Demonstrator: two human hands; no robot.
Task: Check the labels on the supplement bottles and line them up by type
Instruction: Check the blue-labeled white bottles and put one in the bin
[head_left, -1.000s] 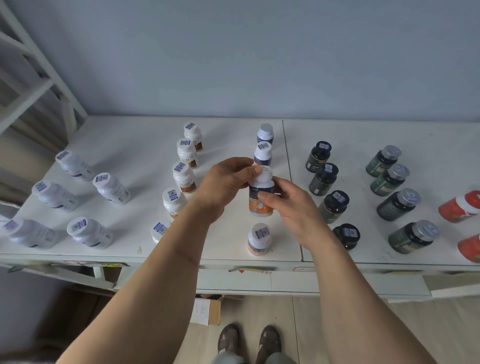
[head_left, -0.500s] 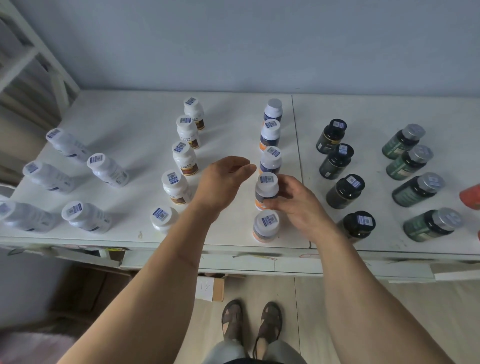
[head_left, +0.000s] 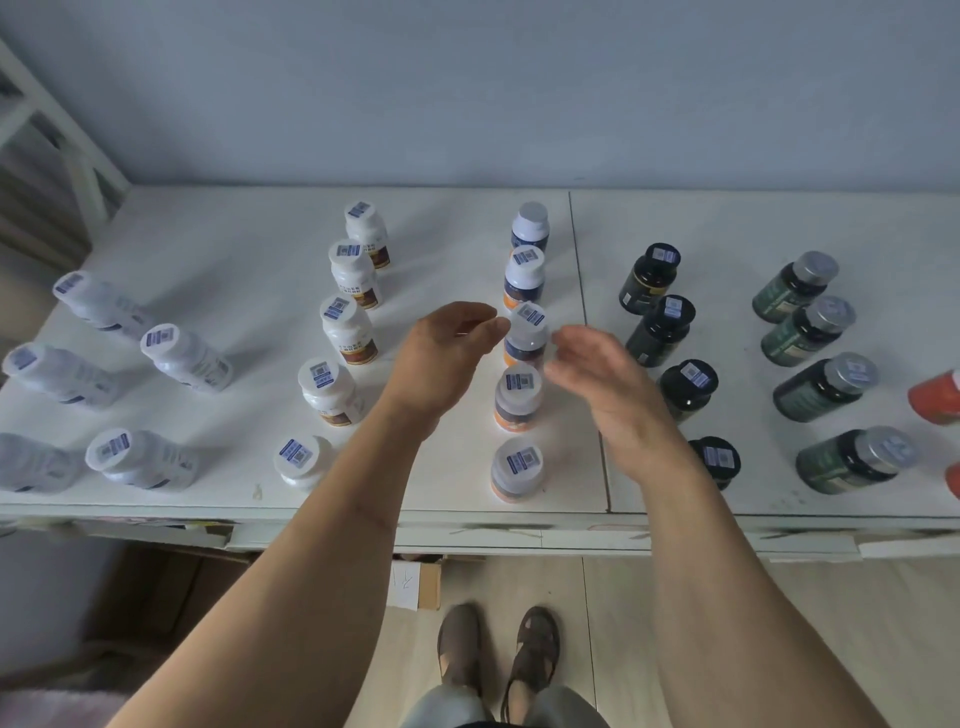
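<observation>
Left hand (head_left: 447, 358): above the table (head_left: 249, 270), fingers loosely curled and holding nothing — fingertips just beside the third bottle's cap.
Right hand (head_left: 597, 374): blurred, fingers relaxed and apart, holding nothing, just right of the same column.
Orange-and-navy bottles (head_left: 518, 395): five upright in one column down the table's middle, white caps with blue stickers; the third one (head_left: 527, 335) stands between the two hands.
Brown-label white bottles (head_left: 348, 330): a column of five to the left.
Pale bottles (head_left: 184, 358): far left — two loose columns.
Black bottles (head_left: 660, 330): column right of the hands.
Green bottles (head_left: 823, 382): column further right.
Red bottles (head_left: 935, 397): at the right edge, cut off.
</observation>
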